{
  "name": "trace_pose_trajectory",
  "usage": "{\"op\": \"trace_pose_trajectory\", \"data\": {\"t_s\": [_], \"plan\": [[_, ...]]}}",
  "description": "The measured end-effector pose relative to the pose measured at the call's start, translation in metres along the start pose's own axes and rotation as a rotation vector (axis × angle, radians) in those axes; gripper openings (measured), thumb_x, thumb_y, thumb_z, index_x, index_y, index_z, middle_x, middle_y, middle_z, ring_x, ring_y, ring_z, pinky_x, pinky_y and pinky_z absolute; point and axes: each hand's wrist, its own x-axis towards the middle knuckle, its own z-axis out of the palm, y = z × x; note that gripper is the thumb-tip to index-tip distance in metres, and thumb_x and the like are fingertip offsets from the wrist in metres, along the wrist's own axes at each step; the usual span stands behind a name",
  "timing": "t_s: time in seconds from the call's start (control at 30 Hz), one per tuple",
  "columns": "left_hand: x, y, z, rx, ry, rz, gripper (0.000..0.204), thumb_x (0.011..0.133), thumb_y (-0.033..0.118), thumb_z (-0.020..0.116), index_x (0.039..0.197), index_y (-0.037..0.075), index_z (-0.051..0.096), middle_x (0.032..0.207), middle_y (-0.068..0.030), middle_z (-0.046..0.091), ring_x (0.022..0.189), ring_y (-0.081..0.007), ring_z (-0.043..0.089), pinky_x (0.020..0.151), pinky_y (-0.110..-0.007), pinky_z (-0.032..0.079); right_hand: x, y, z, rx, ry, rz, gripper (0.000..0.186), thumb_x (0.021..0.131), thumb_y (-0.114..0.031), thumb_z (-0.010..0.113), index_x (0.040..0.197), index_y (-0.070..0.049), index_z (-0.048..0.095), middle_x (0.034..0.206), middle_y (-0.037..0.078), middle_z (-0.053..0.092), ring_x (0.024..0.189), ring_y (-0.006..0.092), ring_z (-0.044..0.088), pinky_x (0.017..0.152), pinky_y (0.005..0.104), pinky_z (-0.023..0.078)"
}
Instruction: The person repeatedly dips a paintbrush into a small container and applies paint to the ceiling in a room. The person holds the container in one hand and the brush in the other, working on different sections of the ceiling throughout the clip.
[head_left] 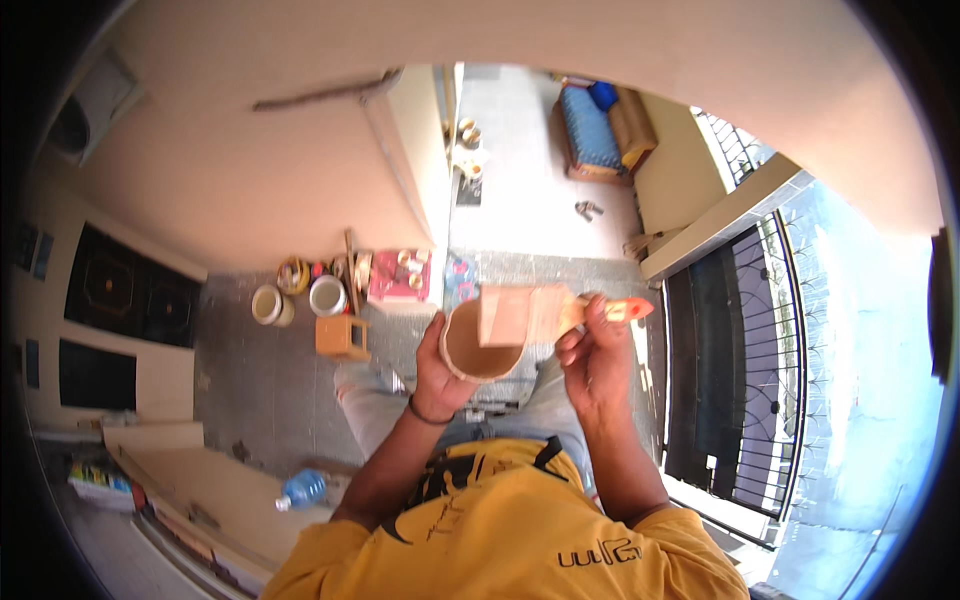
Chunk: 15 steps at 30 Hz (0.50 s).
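My left hand (432, 372) is closed around the side of a round tub (478, 372) with a pale rim and a tan inside, held in front of my body. In my right hand (597, 362) I grip a wide paintbrush (528, 314) by its handle, whose end is orange. The brush lies sideways, its broad peach-coloured head pointing left over the far right part of the tub's mouth. Whether the bristles touch the rim I cannot tell. Part of the tub's opening is hidden behind the brush head.
Ahead to the left stand a small wooden stool (341, 338), white buckets (327, 297) and a red-topped table (410, 268) with containers on it. A blue water bottle (302, 489) lies at lower left. A blue-covered sofa (588, 128) stands far ahead; a black metal gate (790, 370) is at right.
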Motion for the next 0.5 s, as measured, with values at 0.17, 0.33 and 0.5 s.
{"op": "trace_pose_trajectory", "data": {"t_s": [0.17,0.33,0.5], "plan": [[0.004,0.003,0.003,0.028,-0.135,-0.081,0.060,0.101,0.052,0.052,0.144,0.011,0.055,0.143,-0.0158,0.059,0.127,-0.0396,0.060,0.094,-0.057,0.056,0.014,0.014,-0.004,0.223,0.002,0.271,0.035,0.100,-0.043,0.068,0.106,-0.009,0.061,0.095,0.002,0.068,0.072,0.0104,0.060,0.060,0.0246,0.051],[0.004,0.013,-0.014,0.040,-0.207,-0.146,0.066,0.098,0.057,0.058,0.144,0.010,0.054,0.140,-0.0191,0.058,0.131,-0.0428,0.054,0.097,-0.056,0.055,0.053,-0.036,0.004,0.549,-0.102,0.063,0.030,0.103,-0.033,0.065,0.117,-0.007,0.059,0.108,0.005,0.071,0.085,0.0143,0.070,0.066,0.0230,0.060],[-0.020,0.022,-0.022,0.056,-0.171,-0.161,0.063,0.093,0.054,0.067,0.140,0.014,0.057,0.144,-0.0165,0.052,0.137,-0.0383,0.047,0.101,-0.055,0.053,0.116,-0.152,0.016,0.443,-0.130,-0.866,0.026,0.094,-0.012,0.074,0.115,-0.002,0.063,0.104,0.007,0.069,0.089,0.0167,0.070,0.074,0.0313,0.062]]}}
